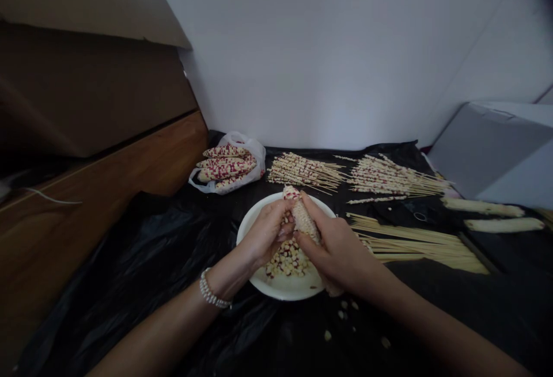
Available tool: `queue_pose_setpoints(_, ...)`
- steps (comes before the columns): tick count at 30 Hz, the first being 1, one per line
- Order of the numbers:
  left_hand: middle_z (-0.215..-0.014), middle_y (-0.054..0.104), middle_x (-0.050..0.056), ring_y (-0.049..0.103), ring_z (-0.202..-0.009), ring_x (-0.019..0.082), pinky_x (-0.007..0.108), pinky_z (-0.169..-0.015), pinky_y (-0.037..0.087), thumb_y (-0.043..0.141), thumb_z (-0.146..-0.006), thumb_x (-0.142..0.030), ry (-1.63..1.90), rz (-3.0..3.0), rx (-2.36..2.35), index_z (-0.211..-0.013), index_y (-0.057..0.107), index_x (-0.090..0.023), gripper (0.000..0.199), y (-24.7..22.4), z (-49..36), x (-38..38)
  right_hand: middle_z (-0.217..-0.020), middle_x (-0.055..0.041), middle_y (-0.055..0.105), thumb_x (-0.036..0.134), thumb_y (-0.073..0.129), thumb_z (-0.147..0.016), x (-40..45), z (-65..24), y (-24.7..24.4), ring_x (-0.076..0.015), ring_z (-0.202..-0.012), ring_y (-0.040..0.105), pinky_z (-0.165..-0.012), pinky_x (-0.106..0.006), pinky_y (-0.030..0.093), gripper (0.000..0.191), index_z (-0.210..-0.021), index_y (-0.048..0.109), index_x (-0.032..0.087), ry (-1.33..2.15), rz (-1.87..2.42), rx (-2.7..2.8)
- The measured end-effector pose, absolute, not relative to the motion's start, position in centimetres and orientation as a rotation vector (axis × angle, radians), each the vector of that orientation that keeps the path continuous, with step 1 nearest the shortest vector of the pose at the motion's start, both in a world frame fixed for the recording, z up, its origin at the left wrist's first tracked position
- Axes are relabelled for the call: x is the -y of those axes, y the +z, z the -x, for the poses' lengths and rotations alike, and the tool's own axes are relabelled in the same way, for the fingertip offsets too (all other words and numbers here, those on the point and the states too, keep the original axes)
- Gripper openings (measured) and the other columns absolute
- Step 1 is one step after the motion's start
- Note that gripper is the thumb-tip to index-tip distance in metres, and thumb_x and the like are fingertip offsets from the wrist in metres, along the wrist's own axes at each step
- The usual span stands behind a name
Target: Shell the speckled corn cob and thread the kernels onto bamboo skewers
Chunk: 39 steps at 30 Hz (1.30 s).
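A mostly stripped corn cob (306, 221) stands tilted over a white bowl (276, 292), with some red and cream kernels left near its top end. My right hand (334, 242) is wrapped round the cob from the right, thumb along its side. Against the cob's left side, my left hand (270, 230) is closed, its curled fingers gripping near the upper part; a few loose kernels show by the fingertips. Loose corn kernels (288, 259) cover the bottom of the bowl. The cob's lower end is partly hidden by my right hand.
Red-speckled corn cobs (227, 164) lie in a plastic bag (258, 155) at back left. Skewers threaded with kernels (302, 170) lie behind the bowl, another bundle (380, 176) further right. Bare skewers (423, 244) and two stripped cobs (484, 207) lie right. Kernels dot the black sheet (276, 342).
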<state>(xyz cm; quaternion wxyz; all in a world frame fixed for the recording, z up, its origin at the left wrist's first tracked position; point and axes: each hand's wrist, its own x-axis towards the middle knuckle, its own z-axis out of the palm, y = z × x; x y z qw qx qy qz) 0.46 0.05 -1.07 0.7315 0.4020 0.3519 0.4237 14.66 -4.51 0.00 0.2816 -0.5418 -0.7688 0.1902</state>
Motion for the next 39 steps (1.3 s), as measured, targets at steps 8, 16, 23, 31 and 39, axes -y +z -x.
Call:
queue_pose_setpoints(8, -0.042, 0.030, -0.008, 0.020, -0.036, 0.003, 0.018, -0.037, 0.014, 0.047, -0.073, -0.025, 0.863, -0.807, -0.803, -0.058, 0.043, -0.018, 0.018, -1.6, -0.2, -0.2, -0.091, -0.0110, 0.069, 0.031, 0.039, -0.084, 5.0, -13.9, -0.4, -0.0229, -0.072, 0.064, -0.062, -0.032, 0.043, 0.068, -0.146, 0.017, 0.014, 0.148, 1.682, 2.247)
queue_pose_setpoints(16, -0.044, 0.033, -0.007, 0.022, -0.035, 0.003, 0.017, -0.037, 0.015, 0.049, -0.069, -0.019, 0.885, -0.795, -0.805, -0.057, 0.044, -0.017, 0.013, -1.9, -0.1, -0.3, -0.082, -0.0091, 0.069, 0.031, 0.039, -0.084, 4.9, -13.9, -0.4, -0.0225, -0.068, 0.063, -0.060, -0.032, 0.041, 0.069, -0.146, 0.015, 0.013, 0.185, 1.642, 2.244)
queue_pose_setpoints(23, -0.048, 0.036, -0.005, 0.024, -0.035, 0.002, 0.014, -0.034, 0.017, 0.048, -0.074, -0.019, 0.802, -0.579, -0.624, -0.062, 0.047, -0.015, 0.012, -0.4, 0.1, -0.2, -0.088, -0.0099, 0.069, 0.035, 0.041, -0.083, 4.4, -14.6, -0.3, -0.0241, -0.070, 0.064, -0.062, -0.034, 0.042, 0.070, -0.146, 0.016, 0.017, 0.246, 1.644, 2.160)
queue_pose_setpoints(31, -0.047, 0.032, -0.008, 0.023, -0.034, 0.001, 0.012, -0.032, 0.017, 0.051, -0.078, -0.021, 0.798, -0.534, -0.612, -0.065, 0.048, -0.016, 0.014, -0.2, 0.0, -0.3, -0.087, -0.0129, 0.069, 0.032, 0.038, -0.084, 4.8, -14.0, -0.4, -0.0261, -0.070, 0.064, -0.060, -0.036, 0.043, 0.070, -0.146, 0.015, 0.011, 0.200, 1.633, 2.194)
queue_pose_setpoints(39, -0.046, 0.032, -0.008, 0.022, -0.036, 0.002, 0.013, -0.034, 0.018, 0.051, -0.072, -0.018, 0.868, -0.678, -0.697, -0.060, 0.046, -0.016, 0.013, -0.4, -0.2, -0.1, -0.086, -0.0124, 0.069, 0.033, 0.039, -0.083, 4.6, -14.1, -0.4, -0.0246, -0.068, 0.064, -0.060, -0.035, 0.043, 0.072, -0.146, 0.014, 0.010, 0.257, 1.601, 2.183)
